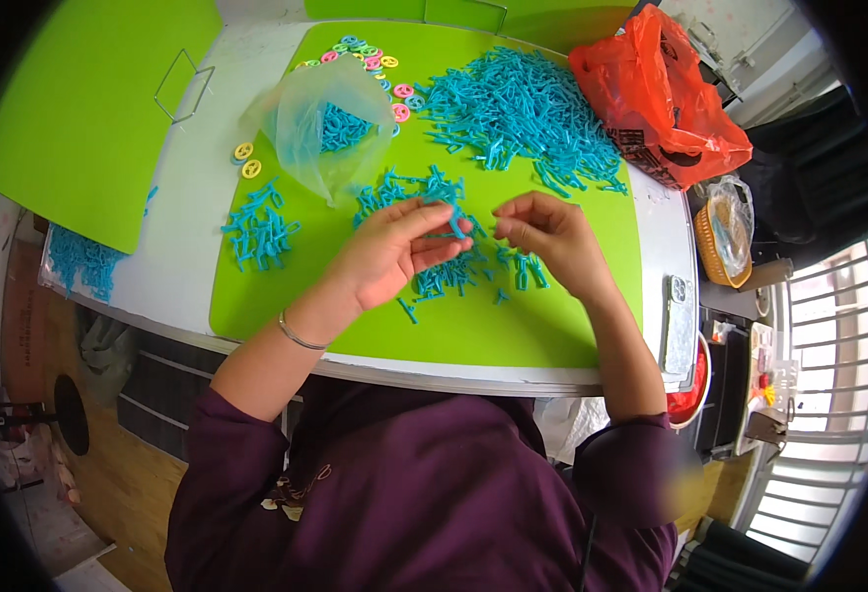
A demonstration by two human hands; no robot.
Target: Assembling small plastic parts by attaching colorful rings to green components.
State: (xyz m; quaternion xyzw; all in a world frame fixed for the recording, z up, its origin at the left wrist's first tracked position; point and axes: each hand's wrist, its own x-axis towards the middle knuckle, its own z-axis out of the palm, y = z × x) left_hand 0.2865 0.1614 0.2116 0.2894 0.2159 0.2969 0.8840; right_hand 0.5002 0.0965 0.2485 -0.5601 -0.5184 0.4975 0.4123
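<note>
My left hand (389, 247) is closed on a small teal plastic piece (455, 227), held between thumb and fingers above the green mat (305, 316). To its right, my right hand (560, 242) has thumb and fingertips pinched together; whatever is in them, if anything, is too small to make out. Beneath the hands lies a loose pile of teal pieces (442, 280), partly hidden by the left hand. A few similar pieces (525, 271) are under the right hand. Another small pile (259, 235) sits to the left, and a large heap (528, 109) spreads at the far side.
A translucent plastic bag (301, 128) with teal pieces inside stands behind my left hand. Colourful little wheels (374, 62) are scattered beyond it. A red plastic bag (656, 109) occupies the far right corner. A phone-like object (679, 331) lies at the table's right edge.
</note>
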